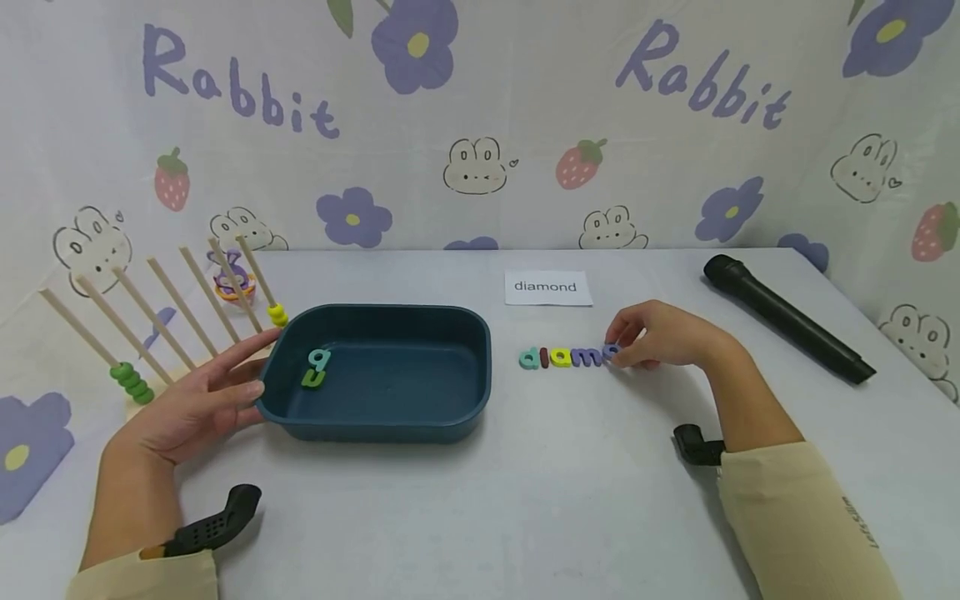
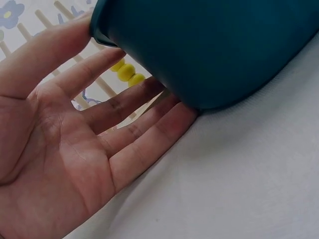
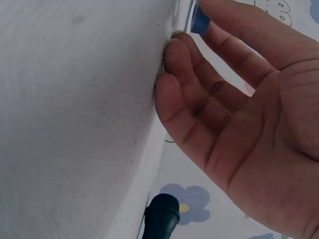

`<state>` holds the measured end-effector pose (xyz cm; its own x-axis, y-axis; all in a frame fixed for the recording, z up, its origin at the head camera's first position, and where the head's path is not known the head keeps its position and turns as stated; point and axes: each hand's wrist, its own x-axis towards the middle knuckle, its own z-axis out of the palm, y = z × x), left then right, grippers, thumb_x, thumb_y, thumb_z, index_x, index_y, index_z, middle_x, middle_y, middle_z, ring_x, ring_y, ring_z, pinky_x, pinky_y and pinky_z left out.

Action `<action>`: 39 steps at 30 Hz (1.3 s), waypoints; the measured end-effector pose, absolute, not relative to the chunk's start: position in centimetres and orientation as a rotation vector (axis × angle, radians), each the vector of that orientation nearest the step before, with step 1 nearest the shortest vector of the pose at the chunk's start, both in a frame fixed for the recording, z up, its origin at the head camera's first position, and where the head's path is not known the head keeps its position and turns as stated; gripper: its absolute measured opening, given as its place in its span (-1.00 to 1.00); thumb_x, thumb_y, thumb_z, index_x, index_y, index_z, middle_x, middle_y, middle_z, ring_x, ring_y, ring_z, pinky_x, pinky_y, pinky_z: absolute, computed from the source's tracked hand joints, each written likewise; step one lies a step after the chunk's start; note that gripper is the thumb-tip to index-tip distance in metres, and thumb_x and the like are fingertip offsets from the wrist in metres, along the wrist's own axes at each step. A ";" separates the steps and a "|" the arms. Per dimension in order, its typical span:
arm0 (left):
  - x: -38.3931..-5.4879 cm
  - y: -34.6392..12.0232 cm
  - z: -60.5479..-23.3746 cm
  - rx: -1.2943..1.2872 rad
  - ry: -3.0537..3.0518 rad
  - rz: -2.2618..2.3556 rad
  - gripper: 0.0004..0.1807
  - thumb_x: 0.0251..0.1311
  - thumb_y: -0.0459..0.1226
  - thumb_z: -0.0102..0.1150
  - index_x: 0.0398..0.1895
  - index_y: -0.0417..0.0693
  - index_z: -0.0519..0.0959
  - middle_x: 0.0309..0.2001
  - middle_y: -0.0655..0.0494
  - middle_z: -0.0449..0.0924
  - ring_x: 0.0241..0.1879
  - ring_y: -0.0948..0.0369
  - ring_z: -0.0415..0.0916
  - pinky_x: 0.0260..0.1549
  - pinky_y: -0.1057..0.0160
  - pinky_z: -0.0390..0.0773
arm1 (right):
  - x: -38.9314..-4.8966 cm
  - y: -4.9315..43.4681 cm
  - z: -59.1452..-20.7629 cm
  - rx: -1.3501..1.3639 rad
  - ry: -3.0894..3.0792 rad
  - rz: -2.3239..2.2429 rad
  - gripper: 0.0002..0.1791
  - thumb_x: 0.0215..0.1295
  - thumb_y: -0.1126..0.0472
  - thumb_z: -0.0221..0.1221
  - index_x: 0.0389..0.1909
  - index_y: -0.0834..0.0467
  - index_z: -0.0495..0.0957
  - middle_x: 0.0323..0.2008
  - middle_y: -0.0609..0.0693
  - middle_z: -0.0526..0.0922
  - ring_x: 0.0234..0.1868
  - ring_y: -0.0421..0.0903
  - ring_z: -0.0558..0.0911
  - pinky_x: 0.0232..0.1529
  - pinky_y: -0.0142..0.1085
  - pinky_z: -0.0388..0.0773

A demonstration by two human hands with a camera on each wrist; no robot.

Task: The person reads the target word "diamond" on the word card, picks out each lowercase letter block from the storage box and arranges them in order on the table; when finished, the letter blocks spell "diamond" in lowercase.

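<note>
While the left hand [image 1: 202, 400] touches a dark blue tub [image 1: 375, 432], the right hand [image 1: 660, 333] pinches a purple letter [image 1: 610, 346]

Since the purple letter is what's in hand, start there: it sits right of centre in the head view, at the right end of a little row, squeezed between thumb and index finger. Fingertips cover part of it, so I can't swear to its shape; the other right-hand fingers are curled in. To its left, reading across, are a teal d [image 1: 536, 357], a thin red letter [image 1: 544, 358], a yellow a [image 1: 567, 358] and a purple m [image 1: 587, 353]. Just above the row, a white card [image 1: 547, 288] says "diamond".

Left of centre is the tub, with a teal letter [image 1: 326, 360] and a green letter [image 1: 313, 384] inside toward its left end. Left hand's fingers are spread wide and pretty straight, thumb at the rim, fingertips against the tub's left end.

Over at the far left of the frame there's a bunch of wooden rods [image 1: 155, 318] slanting up, green beads [image 1: 131, 383] low on one, yellow beads [image 1: 278, 314] low on another. Small purple toy [image 1: 222, 282] behind them. A black microphone [image 1: 787, 318] lies diagonally at the right of the frame, and a Rabbit-print cloth [image 1: 480, 108] fills the top.
</note>
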<state>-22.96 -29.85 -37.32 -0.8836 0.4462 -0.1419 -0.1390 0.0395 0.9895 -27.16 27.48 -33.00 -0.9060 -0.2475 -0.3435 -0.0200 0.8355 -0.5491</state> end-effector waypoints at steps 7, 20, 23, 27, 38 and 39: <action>-22.7 -29.9 -37.2 0.346 1.891 1.891 -0.23 0.54 -0.39 -0.02 0.67 0.33 0.03 0.62 -0.13 -0.21 0.27 0.29 0.52 0.15 0.22 0.64 | -27.5 27.8 -33.9 -0.197 2.612 -0.787 -0.66 0.26 0.18 0.39 0.00 0.19 0.61 -0.21 0.06 0.54 -0.28 -0.07 0.52 -0.27 -0.27 0.46; -22.7 -30.6 -37.1 0.375 1.863 1.891 -0.26 0.58 -0.36 -0.10 0.68 0.33 -0.01 0.66 0.05 -0.13 0.28 0.27 0.56 0.17 0.25 0.62 | -27.5 27.2 -33.6 -0.174 2.635 -0.744 -0.67 0.25 0.18 0.39 0.01 0.17 0.63 -0.22 0.07 0.55 -0.21 -0.03 0.53 -0.24 -0.28 0.48; -22.7 -30.5 -37.1 0.365 1.859 1.896 -0.26 0.58 -0.36 -0.10 0.68 0.34 -0.01 0.64 0.08 -0.04 0.28 0.28 0.56 0.17 0.25 0.62 | -27.6 27.2 -33.6 -0.168 2.633 -0.743 -0.67 0.26 0.18 0.38 0.01 0.16 0.63 -0.20 0.06 0.56 -0.20 -0.04 0.53 -0.23 -0.28 0.48; -22.7 -30.5 -37.2 0.358 1.845 1.906 -0.26 0.58 -0.37 -0.10 0.68 0.33 0.00 0.57 0.16 0.08 0.27 0.27 0.56 0.17 0.24 0.63 | -27.6 27.3 -33.7 -0.173 2.629 -0.740 -0.67 0.26 0.19 0.38 0.02 0.16 0.63 -0.20 0.06 0.55 -0.19 -0.04 0.53 -0.23 -0.28 0.48; -22.7 -30.1 -37.3 0.359 1.839 1.903 -0.26 0.58 -0.37 -0.10 0.68 0.31 -0.01 0.55 0.16 0.12 0.28 0.28 0.55 0.19 0.25 0.61 | -27.4 28.0 -33.6 -0.185 2.611 -0.715 -0.57 0.28 0.08 0.39 0.12 0.13 0.60 -0.11 0.08 0.60 -0.18 -0.05 0.56 -0.17 -0.26 0.52; -22.7 -30.0 -37.3 0.361 1.839 1.902 -0.26 0.57 -0.37 -0.09 0.68 0.31 -0.01 0.56 0.15 0.10 0.28 0.29 0.54 0.19 0.25 0.61 | -27.3 28.1 -33.4 -0.195 2.615 -0.709 -0.55 0.29 0.06 0.38 0.14 0.12 0.60 -0.09 0.09 0.61 -0.18 -0.05 0.57 -0.16 -0.25 0.53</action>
